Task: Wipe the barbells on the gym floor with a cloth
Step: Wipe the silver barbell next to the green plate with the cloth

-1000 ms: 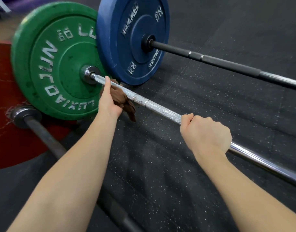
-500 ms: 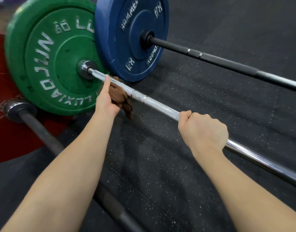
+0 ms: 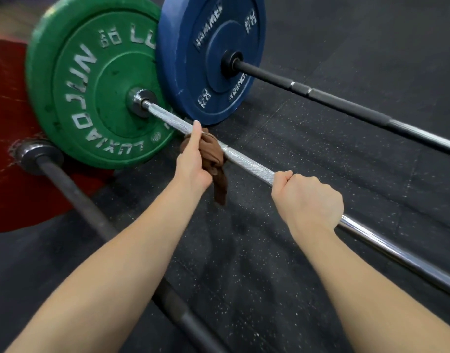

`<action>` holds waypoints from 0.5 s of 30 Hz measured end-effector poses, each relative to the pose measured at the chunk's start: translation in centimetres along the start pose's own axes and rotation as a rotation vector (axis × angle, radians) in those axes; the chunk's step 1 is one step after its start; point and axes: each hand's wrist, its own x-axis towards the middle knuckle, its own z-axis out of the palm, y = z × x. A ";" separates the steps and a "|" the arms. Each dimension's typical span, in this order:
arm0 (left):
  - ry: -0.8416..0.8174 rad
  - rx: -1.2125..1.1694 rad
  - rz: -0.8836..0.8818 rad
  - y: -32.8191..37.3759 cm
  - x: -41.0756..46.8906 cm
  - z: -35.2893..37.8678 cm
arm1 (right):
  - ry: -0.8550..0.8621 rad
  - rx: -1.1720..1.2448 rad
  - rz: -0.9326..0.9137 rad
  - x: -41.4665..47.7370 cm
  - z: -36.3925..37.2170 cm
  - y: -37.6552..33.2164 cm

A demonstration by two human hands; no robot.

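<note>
left hand [image 3: 192, 163] has its fingers wrapped round the brown cloth [image 3: 213, 151] on the silver barbell [image 3: 252, 168], near the green plate [image 3: 91, 80]; right hand [image 3: 308, 200] fists the bar itself. likely risk: the loose cloth tail snags or slips on the knurling. no container in view
</note>
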 end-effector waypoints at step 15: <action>-0.044 -0.022 0.106 0.3 -1.8 -0.6 | -0.232 0.026 -0.333 -2.5 -3.0 9.6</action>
